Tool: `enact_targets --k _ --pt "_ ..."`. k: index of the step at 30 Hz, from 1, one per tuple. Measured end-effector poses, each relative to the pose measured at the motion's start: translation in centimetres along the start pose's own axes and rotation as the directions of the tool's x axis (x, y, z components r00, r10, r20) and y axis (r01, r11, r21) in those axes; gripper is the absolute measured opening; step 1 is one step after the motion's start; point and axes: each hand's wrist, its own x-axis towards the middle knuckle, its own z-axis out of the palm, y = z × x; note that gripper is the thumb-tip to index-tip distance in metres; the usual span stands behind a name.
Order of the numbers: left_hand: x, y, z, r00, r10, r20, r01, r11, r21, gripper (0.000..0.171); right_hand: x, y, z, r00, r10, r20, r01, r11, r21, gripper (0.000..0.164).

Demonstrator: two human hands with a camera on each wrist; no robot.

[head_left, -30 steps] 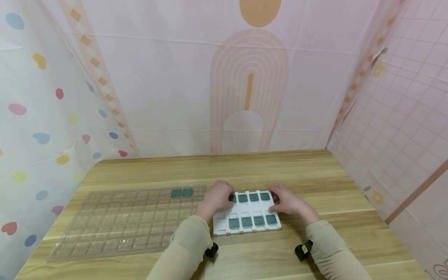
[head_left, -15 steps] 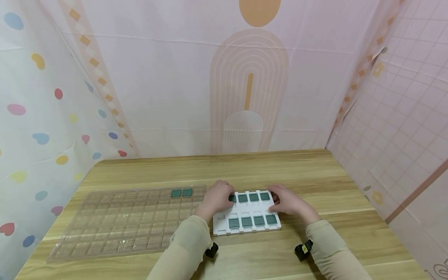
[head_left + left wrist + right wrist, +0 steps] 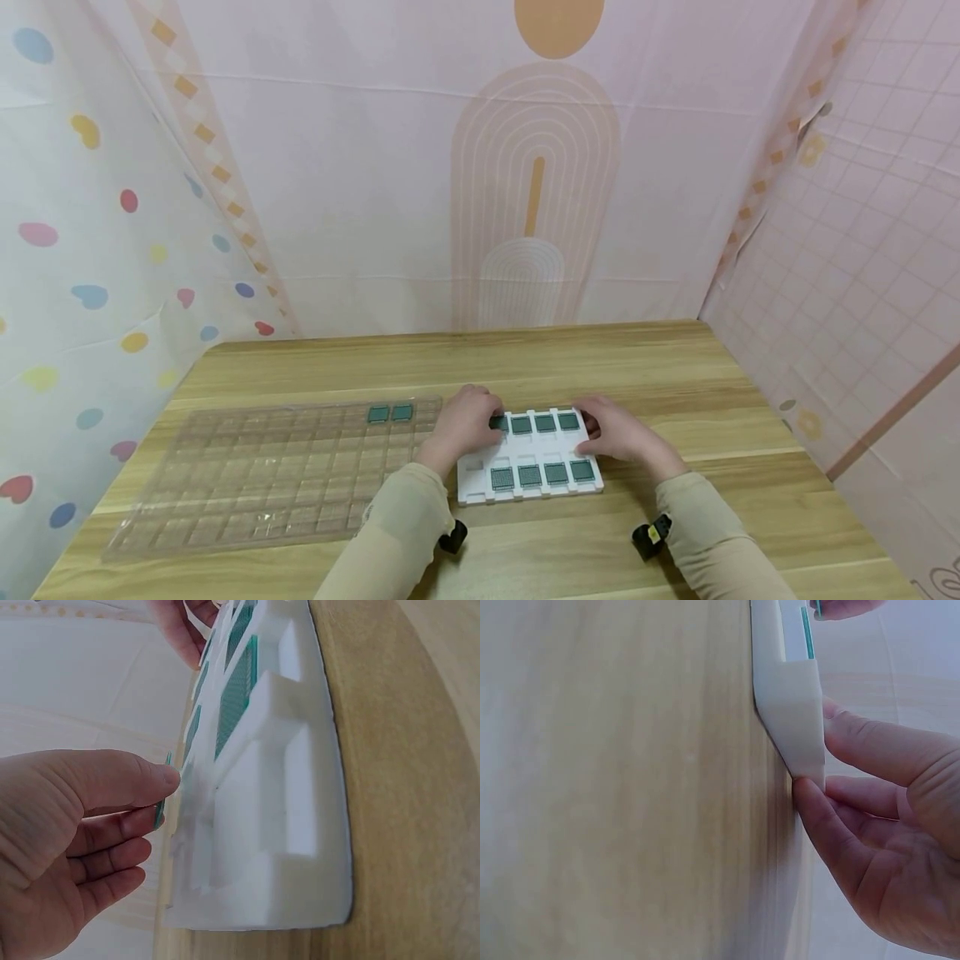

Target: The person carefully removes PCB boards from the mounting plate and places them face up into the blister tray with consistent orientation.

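Going left to right, see polka-dot curtain at far left, beside wooden table. Next, find clear tray lying flat on table, divided into a grid of pockets. Spot two green chips side by side in far row, near right end. Note left sleeve crossing in front of near right corner, with black wrist unit attached.

Then get left hand over left end of white tray. Per left wrist view, have thumb and finger pinching thin green chip, just by upper face of white tray; can't tell if touching. See remaining fingers loosely bent.

Locate white tray on table, just right of clear tray, slightly apart from it. Count four chips in near row, plus three chips in far row, right of left thumb.

At right end, have right hand clamped on white tray, thumb at upper face, finger at lower edge. Read hands as well apart, one per end.

Further right, see right sleeve with second wrist unit, then grid-pattern curtain. Behind table, see back curtain with arch print
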Motion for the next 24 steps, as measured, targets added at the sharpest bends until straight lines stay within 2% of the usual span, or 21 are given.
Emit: enact_targets --k 14,24 --pt "-0.4 0.9 -0.8 1.000 0.009 -0.028 -0.011 0.997 -0.076 0.023 -0.1 0.1 -0.1 1.000 -0.002 -0.004 0.002 1.000 -0.007 0.069" --pt "-0.6 0.5 -1.4 0.998 0.031 -0.060 -0.038 0.992 -0.121 0.020 -0.1 0.1 -0.1 1.000 -0.004 -0.003 0.004 1.000 -0.009 0.068"
